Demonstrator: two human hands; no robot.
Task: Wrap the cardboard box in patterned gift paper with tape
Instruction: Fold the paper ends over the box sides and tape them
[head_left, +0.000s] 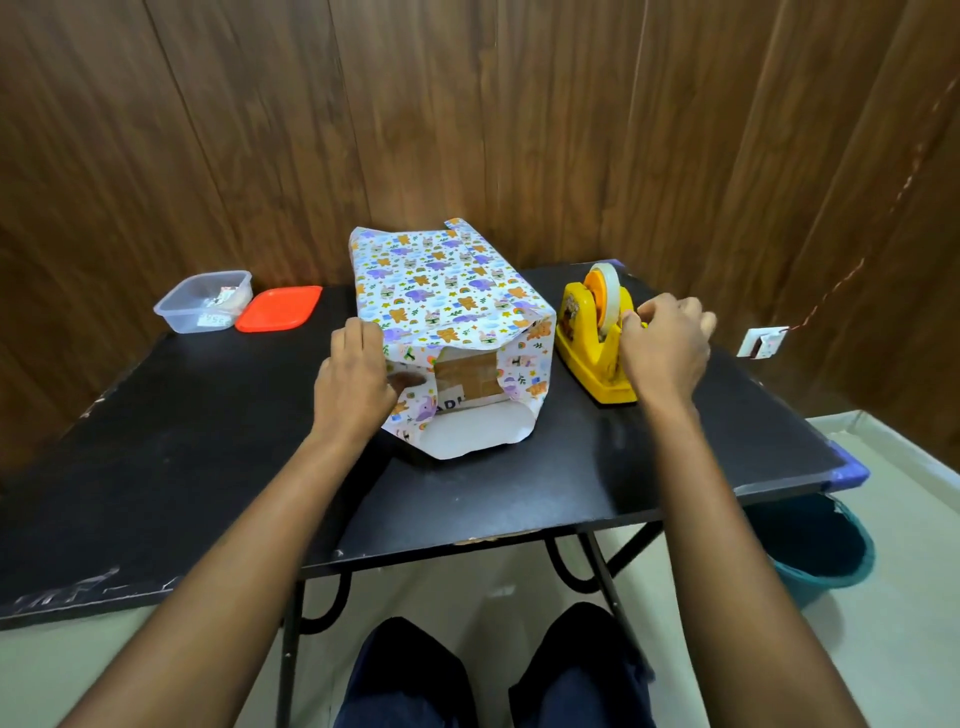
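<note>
Table (208, 441): gift paper (441, 280) end open

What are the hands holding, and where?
Left hand holds the gift paper at the near left corner of the box. Right hand seems to pinch the tape end at the dispenser.
</note>
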